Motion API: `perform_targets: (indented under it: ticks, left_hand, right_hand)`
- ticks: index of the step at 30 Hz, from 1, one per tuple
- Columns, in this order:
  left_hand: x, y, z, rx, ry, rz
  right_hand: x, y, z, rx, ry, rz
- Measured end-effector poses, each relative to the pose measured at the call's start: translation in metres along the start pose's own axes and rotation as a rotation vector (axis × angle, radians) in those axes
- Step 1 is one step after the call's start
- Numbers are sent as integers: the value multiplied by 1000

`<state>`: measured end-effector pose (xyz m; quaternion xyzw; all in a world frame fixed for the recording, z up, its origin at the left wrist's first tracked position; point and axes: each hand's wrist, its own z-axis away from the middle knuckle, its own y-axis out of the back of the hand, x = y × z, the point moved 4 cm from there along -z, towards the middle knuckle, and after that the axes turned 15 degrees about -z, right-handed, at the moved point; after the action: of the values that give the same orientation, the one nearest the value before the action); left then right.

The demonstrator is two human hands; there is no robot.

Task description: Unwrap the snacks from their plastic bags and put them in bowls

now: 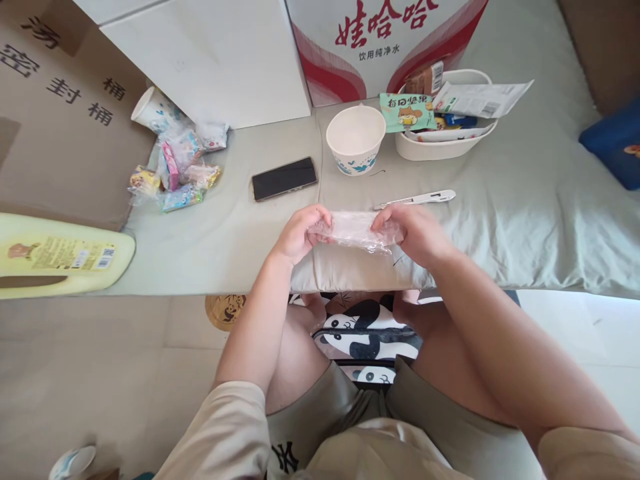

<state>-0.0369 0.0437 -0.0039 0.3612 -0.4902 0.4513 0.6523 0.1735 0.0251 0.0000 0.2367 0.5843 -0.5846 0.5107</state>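
A clear, crinkled plastic wrapper (350, 230) is stretched between my two hands, just above the front edge of the cloth-covered surface. My left hand (302, 233) pinches its left end, fingers closed. At the other end, my right hand (415, 230) grips it between thumb and fingers. Whether anything lies inside the wrapper I cannot make out. Just beyond my right hand lies a white utility knife (425, 198). Farther back stands a white paper bowl (356, 140) with blue leaf prints. A dark phone (285, 179) rests to the left of the bowl.
Snack packets (183, 163) and a tipped paper cup (155, 110) lie at the left by a cardboard box (65, 147). A yellow jug (65, 253) lies nearer. At the back right, a white basket (445, 148) holds packets before a red-and-white carton (380, 73).
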Motion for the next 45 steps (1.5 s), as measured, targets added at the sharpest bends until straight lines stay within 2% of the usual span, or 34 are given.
perform_targets:
  ticks: [3,8,10,11,13,15,18,20,21,23,26,30,32,35,37,39,40,42,45]
  left_hand:
    - [-4,6,-4,162,-32,-149]
    - [0,25,-7,475,-64,-136]
    - [3,29,-5,640,-87,-158]
    - [4,28,-3,685,-101,-183]
    - [4,15,-3,635,-135,-243]
    - [4,-9,-5,454,-180,-277]
    - [4,-45,-8,177,-224,-261]
    - [5,-59,-10,81,-213,-277]
    - [7,-62,-11,82,-206,-297]
    - [10,-60,-11,173,-200,-341]
    - [12,-56,-8,267,-199,-414]
    - [10,-56,-2,256,-129,-437]
    - [21,-47,-4,349,-130,-449]
    - [72,-26,-25,587,-266,-660]
    - [118,-20,-55,726,-418,-849]
    - [158,-26,-94,758,-558,-1062]
    - [171,-33,-115,722,-596,-1180]
    - [180,-49,-153,536,-578,-1433]
    - [163,-61,-179,155,-448,-1792]
  right_hand:
    - [5,9,-4,158,29,126]
    - [0,20,-5,347,168,51]
    - [-7,23,-2,453,245,125]
    - [-10,24,1,504,272,190]
    - [-14,19,5,536,321,312]
    - [-13,9,7,429,353,327]
    - [-4,-10,5,136,280,90]
    - [2,-17,3,3,179,-93]
    - [4,-17,2,-15,142,-141]
    - [3,-10,1,62,137,-119]
    - [-5,3,2,216,253,74]
    - [-7,3,2,47,226,159]
    - [-8,7,2,89,228,129]
    - [-9,15,1,201,225,113]
    - [-9,19,0,189,199,135]
    - [-13,21,-1,150,196,149]
    - [-15,22,-1,136,198,152]
    - [-20,25,-1,131,196,157]
    - [-28,29,-1,145,184,178]
